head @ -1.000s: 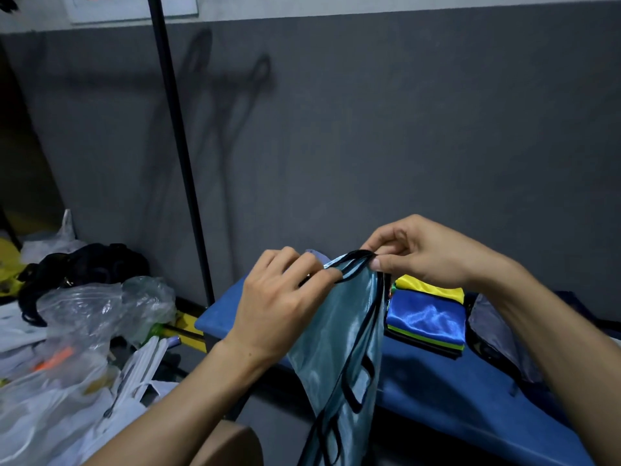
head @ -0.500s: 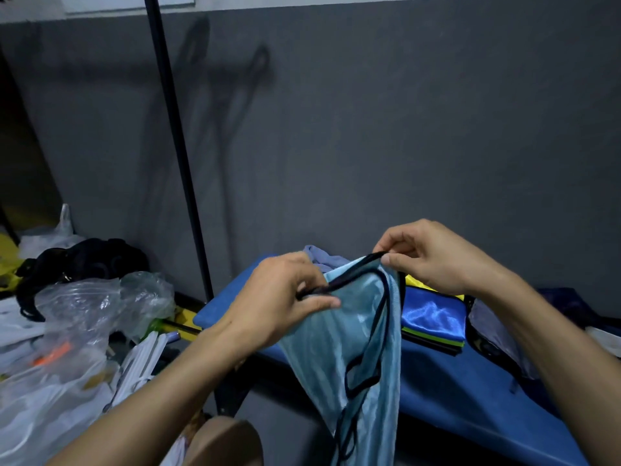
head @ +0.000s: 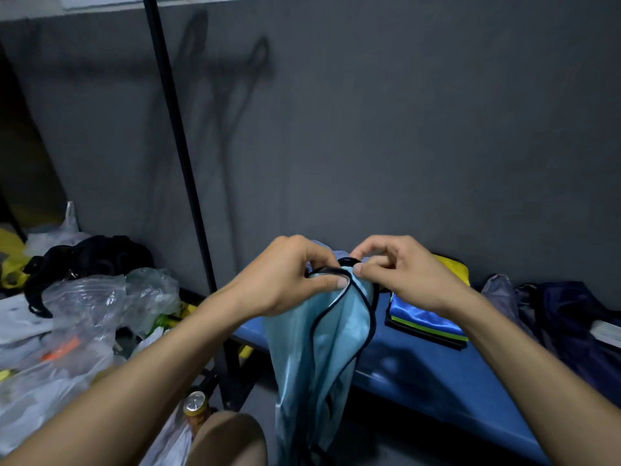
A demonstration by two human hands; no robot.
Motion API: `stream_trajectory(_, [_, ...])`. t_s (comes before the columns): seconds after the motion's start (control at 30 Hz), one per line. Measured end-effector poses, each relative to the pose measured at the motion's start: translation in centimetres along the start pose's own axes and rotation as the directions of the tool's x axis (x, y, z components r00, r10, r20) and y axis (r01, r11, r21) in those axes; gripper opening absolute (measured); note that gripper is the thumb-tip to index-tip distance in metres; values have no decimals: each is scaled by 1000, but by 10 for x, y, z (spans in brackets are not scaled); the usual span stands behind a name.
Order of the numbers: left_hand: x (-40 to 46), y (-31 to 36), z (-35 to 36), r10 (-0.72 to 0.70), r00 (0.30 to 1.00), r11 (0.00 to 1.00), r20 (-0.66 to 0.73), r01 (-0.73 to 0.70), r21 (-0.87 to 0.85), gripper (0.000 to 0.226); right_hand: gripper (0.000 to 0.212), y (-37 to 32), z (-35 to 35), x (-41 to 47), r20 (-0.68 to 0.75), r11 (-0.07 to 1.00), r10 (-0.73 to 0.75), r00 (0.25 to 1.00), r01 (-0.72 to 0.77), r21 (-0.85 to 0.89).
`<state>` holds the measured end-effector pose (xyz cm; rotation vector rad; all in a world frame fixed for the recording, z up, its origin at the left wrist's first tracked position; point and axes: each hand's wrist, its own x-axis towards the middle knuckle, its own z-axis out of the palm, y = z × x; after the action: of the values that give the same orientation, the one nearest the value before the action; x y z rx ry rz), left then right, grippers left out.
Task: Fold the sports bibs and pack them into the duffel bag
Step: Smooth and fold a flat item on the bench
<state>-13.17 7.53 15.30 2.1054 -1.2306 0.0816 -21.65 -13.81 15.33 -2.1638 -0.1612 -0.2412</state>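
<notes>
Both hands pinched top black-trimmed edge of light-blue bib (head: 322,348): left hand (head: 285,280) & right hand (head: 400,274) close together, bib hung long axis straight down, near edge of blue bench (head: 420,381); folded stack (head: 426,317) lay just right

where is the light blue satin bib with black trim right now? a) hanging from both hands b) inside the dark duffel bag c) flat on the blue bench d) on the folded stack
a: the left hand and right hand pinch the top of the light blue satin bib with black trim, which hangs below.
</notes>
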Motion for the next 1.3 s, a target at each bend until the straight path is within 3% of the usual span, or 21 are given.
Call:
stream_trajectory(0.3, [6, 6, 5, -89, 990, 993, -111, 97, 70, 34, 14, 3, 12, -6, -71, 993, -119, 990, 120, 0])
stream_trajectory(0.43, [7, 10, 7, -115, 984, 990, -139, 124, 61, 37, 37, 5, 13, -8, -83, 995, -98, 992, 98, 0])
stream_trajectory(0.57, [6, 9, 9, -92, 981, 994, -168, 99, 36, 29, 8, 10, 14, -10, -83, 985, -122, 989, 110, -136])
stream_trajectory(0.67, [-7, 5, 8, 1, 1000, 1000, -25, -1, -2, 25, 9, 19, 1, -5, -142, 933, -180, 973, 123, -339])
stream_trajectory(0.73, [-17, -2, 7, 26, 984, 996, 174, -41, 83, 36, 12, 22, -13, -1, -145, 909, -216, 966, 145, -391])
stream_trajectory(0.8, [-23, -7, 5, 23, 959, 967, 281, -93, 239, 43, 17, 20, -23, 3, -85, 882, -248, 965, 189, -431])
stream_trajectory(0.93, [-23, -6, 1, 21, 982, 821, 189, -125, 558, 44, 20, 11, -30, 8, 48, 793, -331, 943, 305, -527])
stream_trajectory(1.07, [-16, -17, -14, 290, 956, 622, 34, -216, 753, 44, 15, 13, -39, 3, 89, 834, -315, 945, 321, -449])
stream_trajectory(1.13, [-11, -24, -20, 323, 946, 631, 17, -229, 741, 43, 10, 15, -37, -2, 88, 852, -313, 946, 321, -414])
stream_trajectory(1.2, [-13, -25, -19, 322, 945, 708, 47, -274, 651, 44, 13, 17, -34, -4, 55, 878, -298, 953, 296, -377])
stream_trajectory(1.3, [-21, -16, -20, 283, 929, 886, 239, -349, 306, 29, 20, 19, -38, -2, -12, 922, -250, 968, 234, -308])
